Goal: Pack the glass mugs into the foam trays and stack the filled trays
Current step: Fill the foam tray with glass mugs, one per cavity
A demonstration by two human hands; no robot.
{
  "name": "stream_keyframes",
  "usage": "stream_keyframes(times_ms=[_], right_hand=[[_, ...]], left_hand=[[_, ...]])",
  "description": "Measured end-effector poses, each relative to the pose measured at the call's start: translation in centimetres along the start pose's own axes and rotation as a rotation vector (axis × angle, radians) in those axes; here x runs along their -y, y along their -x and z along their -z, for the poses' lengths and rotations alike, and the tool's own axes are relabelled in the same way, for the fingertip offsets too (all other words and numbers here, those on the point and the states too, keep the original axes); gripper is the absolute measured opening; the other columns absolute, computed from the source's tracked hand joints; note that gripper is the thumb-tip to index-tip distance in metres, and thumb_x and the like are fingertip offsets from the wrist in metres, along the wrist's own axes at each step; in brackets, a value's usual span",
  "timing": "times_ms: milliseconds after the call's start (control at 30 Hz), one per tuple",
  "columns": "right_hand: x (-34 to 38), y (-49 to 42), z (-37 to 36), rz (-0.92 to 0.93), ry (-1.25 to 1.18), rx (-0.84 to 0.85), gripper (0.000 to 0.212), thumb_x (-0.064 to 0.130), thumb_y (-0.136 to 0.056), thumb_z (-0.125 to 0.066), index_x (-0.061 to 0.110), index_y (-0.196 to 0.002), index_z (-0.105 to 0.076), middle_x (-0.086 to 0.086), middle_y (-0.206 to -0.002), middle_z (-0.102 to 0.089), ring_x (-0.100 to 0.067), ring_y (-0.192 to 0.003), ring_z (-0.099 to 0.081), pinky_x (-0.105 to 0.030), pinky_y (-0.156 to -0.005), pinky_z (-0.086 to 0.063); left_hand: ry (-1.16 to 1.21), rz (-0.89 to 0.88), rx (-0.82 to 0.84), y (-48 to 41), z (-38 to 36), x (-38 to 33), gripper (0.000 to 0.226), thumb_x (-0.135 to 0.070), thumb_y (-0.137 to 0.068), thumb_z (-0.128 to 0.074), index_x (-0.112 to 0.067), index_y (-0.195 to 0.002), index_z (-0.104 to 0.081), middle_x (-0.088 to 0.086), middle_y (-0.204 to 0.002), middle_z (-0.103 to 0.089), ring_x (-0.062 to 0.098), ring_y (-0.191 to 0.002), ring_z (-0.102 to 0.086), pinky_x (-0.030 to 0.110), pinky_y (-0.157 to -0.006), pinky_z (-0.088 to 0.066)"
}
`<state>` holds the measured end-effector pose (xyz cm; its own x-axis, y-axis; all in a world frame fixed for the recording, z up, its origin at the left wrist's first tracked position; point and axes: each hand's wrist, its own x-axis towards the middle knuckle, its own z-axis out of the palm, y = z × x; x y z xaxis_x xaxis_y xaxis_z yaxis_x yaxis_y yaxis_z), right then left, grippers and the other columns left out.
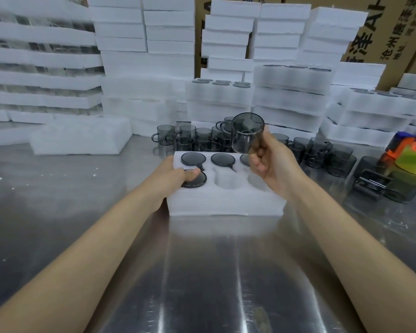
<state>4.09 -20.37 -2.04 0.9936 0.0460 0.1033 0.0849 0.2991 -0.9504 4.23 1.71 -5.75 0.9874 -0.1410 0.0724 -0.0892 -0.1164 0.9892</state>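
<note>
A white foam tray [226,203] with six round pockets lies on the steel table in front of me. Smoky grey glass mugs sit upside down in its back row, such as the back left mug [193,158], and one more in the front left pocket [198,180]. My left hand [171,179] rests on the tray's left end with its thumb pressing on that front left mug. My right hand [267,162] grips another grey mug [247,133], base up, by its handle above the tray's right side. The two front pockets to the right hold nothing.
Loose grey mugs [192,138] crowd the table behind the tray, and more of these mugs [327,152] stand to its right. Stacks of filled foam trays [291,97] stand behind, an empty tray [82,138] lies left, cardboard boxes [382,32] at back, colourful objects [411,155] far right.
</note>
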Motion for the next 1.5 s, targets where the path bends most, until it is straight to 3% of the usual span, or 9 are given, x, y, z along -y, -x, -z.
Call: stream_keyframes(times_ms=[133,300,433,567,733,967,1067,1233,1500], right_hand=[[-0.2,-0.1,0.2,0.101,0.142,0.010,0.035,0.038,-0.098,-0.048,0.016,-0.071,-0.051,0.006,-0.050,-0.044,-0.007,-0.043,-0.035,-0.016,-0.045,-0.030],[-0.6,0.3,-0.3,0.290,0.397,0.021,0.034,0.032,-0.100,-0.046,0.013,-0.075,-0.058,0.015,-0.062,-0.057,-0.009,-0.066,-0.054,-0.030,-0.078,-0.049],[-0.9,1.3,-1.0,0.467,0.593,0.099,0.027,0.013,-0.100,-0.043,0.016,-0.076,-0.056,0.014,-0.071,-0.064,-0.003,-0.064,-0.060,-0.022,-0.069,-0.049],[-1.7,1.7,-1.5,0.715,1.037,0.166,0.019,0.016,-0.091,-0.047,0.021,-0.075,-0.055,0.008,-0.075,-0.057,-0.014,-0.078,-0.052,-0.016,-0.085,-0.034],[-1.9,2.2,-1.6,0.686,1.207,0.212,0.024,0.026,-0.089,-0.043,0.012,-0.079,-0.060,0.002,-0.073,-0.062,-0.017,-0.086,-0.047,-0.010,-0.087,-0.027],[-1.9,2.5,-1.9,0.820,1.428,0.248,0.024,0.019,-0.086,-0.043,0.006,-0.068,-0.053,0.001,-0.057,-0.045,-0.023,-0.058,-0.039,-0.022,-0.086,-0.032],[-1.9,2.6,-2.1,0.736,1.444,0.376,0.027,0.020,-0.086,-0.040,0.005,-0.068,-0.052,-0.003,-0.058,-0.045,-0.025,-0.058,-0.039,-0.024,-0.085,-0.033],[-2.0,2.2,-2.1,0.501,1.483,0.444,0.028,0.014,-0.091,-0.040,0.010,-0.065,-0.046,-0.005,-0.058,-0.043,-0.026,-0.063,-0.043,-0.035,-0.058,-0.024],[-1.8,1.9,-2.0,0.445,1.528,0.516,0.035,0.023,-0.096,-0.037,0.009,-0.065,-0.044,-0.005,-0.059,-0.042,-0.023,-0.065,-0.041,-0.036,-0.063,-0.030]], left_hand=[[-0.018,-0.002,0.006,-0.1,-0.1,0.0,0.015,-0.015,-0.089,-0.064,-0.029,-0.092,-0.070,-0.009,-0.092,-0.075,0.011,-0.090,-0.070,0.028,-0.079,-0.054],[-0.029,0.003,0.009,0.0,-0.1,-0.1,0.015,-0.016,-0.090,-0.064,-0.029,-0.096,-0.069,-0.010,-0.093,-0.075,0.012,-0.090,-0.070,0.029,-0.080,-0.055],[-0.031,-0.009,0.018,0.2,-0.1,-0.3,0.017,-0.015,-0.090,-0.063,-0.029,-0.095,-0.069,-0.011,-0.092,-0.075,0.009,-0.087,-0.070,0.024,-0.073,-0.054],[-0.021,-0.021,0.022,0.3,-0.2,-0.3,0.018,-0.014,-0.090,-0.062,-0.030,-0.092,-0.069,-0.010,-0.092,-0.075,0.010,-0.087,-0.070,0.026,-0.077,-0.054],[-0.020,-0.039,0.030,0.3,-0.2,-0.3,0.015,-0.016,-0.088,-0.064,-0.027,-0.097,-0.069,-0.008,-0.094,-0.075,0.009,-0.087,-0.070,0.021,-0.072,-0.054],[-0.065,-0.111,0.118,0.6,-0.2,-0.9,0.013,-0.023,-0.081,-0.074,-0.034,-0.088,-0.073,-0.010,-0.091,-0.075,0.003,-0.083,-0.070,0.012,-0.063,-0.051],[-0.080,-0.103,0.132,0.5,-0.1,-1.0,0.017,-0.016,-0.082,-0.074,-0.032,-0.087,-0.074,-0.010,-0.089,-0.075,0.002,-0.079,-0.070,0.011,-0.060,-0.049],[-0.069,-0.071,0.101,0.5,-0.2,-0.9,0.016,-0.018,-0.080,-0.076,-0.028,-0.092,-0.072,-0.012,-0.087,-0.075,0.001,-0.077,-0.070,0.010,-0.057,-0.049],[-0.069,-0.085,0.102,0.6,-0.3,-0.9,0.016,-0.018,-0.080,-0.075,-0.029,-0.092,-0.072,-0.012,-0.088,-0.074,0.002,-0.080,-0.070,0.010,-0.059,-0.049]])
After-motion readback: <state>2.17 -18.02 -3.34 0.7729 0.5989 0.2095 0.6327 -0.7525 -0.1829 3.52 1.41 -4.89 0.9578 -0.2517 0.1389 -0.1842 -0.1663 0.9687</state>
